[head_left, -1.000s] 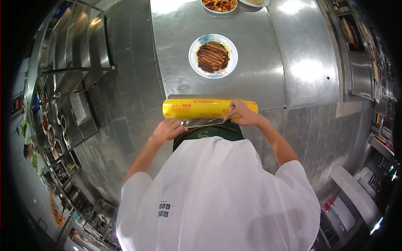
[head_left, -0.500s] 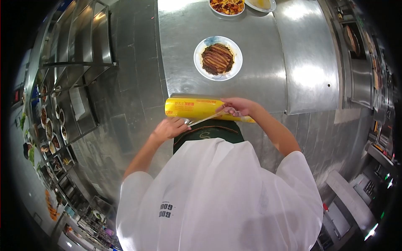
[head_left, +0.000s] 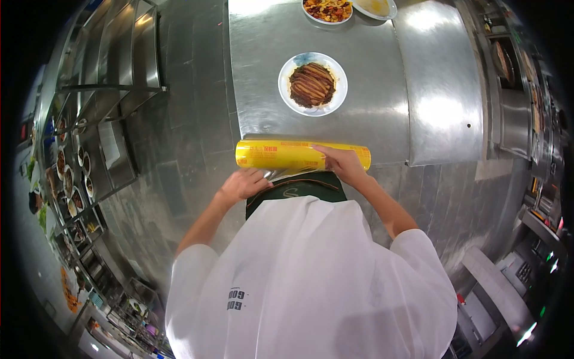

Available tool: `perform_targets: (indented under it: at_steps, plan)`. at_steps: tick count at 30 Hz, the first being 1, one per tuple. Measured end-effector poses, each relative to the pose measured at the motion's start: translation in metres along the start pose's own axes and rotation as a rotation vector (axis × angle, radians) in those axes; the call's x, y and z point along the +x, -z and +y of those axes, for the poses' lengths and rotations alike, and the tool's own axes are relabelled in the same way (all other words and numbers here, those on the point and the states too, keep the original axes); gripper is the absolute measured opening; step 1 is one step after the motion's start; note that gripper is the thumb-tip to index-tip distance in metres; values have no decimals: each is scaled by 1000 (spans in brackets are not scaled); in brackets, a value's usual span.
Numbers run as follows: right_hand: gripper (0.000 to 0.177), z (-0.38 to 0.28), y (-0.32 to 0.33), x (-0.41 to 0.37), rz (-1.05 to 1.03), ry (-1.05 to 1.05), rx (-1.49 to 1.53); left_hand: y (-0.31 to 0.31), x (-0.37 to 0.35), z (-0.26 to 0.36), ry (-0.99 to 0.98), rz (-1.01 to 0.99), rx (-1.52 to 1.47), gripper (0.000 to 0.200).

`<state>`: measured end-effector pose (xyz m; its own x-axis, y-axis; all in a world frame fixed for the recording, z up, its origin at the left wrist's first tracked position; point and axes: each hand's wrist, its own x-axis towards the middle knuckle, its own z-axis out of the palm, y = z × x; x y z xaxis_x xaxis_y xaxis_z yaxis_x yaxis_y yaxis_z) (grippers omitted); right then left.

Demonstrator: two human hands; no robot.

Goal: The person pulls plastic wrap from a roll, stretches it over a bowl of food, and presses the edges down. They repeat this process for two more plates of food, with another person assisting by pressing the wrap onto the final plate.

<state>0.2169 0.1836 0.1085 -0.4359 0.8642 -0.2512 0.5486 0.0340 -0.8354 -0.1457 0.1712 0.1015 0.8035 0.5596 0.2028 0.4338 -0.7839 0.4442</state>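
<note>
A yellow roll of cling film (head_left: 293, 155) with red print lies across the near edge of the steel table. Pinched in my left hand (head_left: 244, 183), below the roll's left part, is the gathered edge of the clear film (head_left: 278, 175). My right hand (head_left: 342, 161) rests at the right part of the roll with the index finger stretched over it; its other fingers are curled, and whether they hold film cannot be made out. Beyond the roll, a white plate (head_left: 342, 90) carries sliced brown meat (head_left: 312, 85) on dark greens.
The steel table (head_left: 257, 72) bears a bowl of mixed red and yellow food (head_left: 327, 10) and a plate with a pale yellow content (head_left: 376, 6) at the far edge. Shelves with several dishes (head_left: 69, 179) stand at the left. A dark green apron (head_left: 296, 190) hangs below the roll.
My right hand has moved slightly right and down, from pulling a twisted strand of film to lying against the roll. More of the roll's right end shows. My left hand stays nearly still.
</note>
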Motion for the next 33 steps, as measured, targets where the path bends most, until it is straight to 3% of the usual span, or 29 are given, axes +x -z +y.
perform_targets:
  at_steps: [4, 10, 15, 16, 18, 21, 24, 27, 31, 33]
  plan:
    - [46, 16, -5, -15, 138, -112, 39, 3, 3, -7, 37, 6, 30, 34]
    - [49, 21, -8, -38, 24, 166, -473, 10, 14, -14, 2, 49, 36, 33]
    - [35, 42, -37, -44, 219, 192, -711, 14, 21, -15, -5, 23, 56, 33]
    - [35, 42, -37, -47, 224, 190, -710, 16, 22, -15, -6, 14, 63, 32]
    - [28, 41, -36, -56, 529, 227, -688, 18, 22, -15, -13, 2, 72, 32]
    - [25, 52, -39, -64, 608, 126, -639, 10, 20, -16, -13, 9, 41, 30]
    - [26, 45, -42, -61, 652, -2, -459, 3, 19, -18, -6, 74, 105, 33]
    - [25, -8, -29, -46, 715, 111, -593, 4, 21, -18, 32, 90, 116, 32]
    - [25, 12, -50, -43, 597, 30, -675, 6, 23, -15, 65, 112, 107, 32]
    - [25, 25, -49, -47, 642, 133, -640, 8, 22, -16, 68, 128, 106, 32]
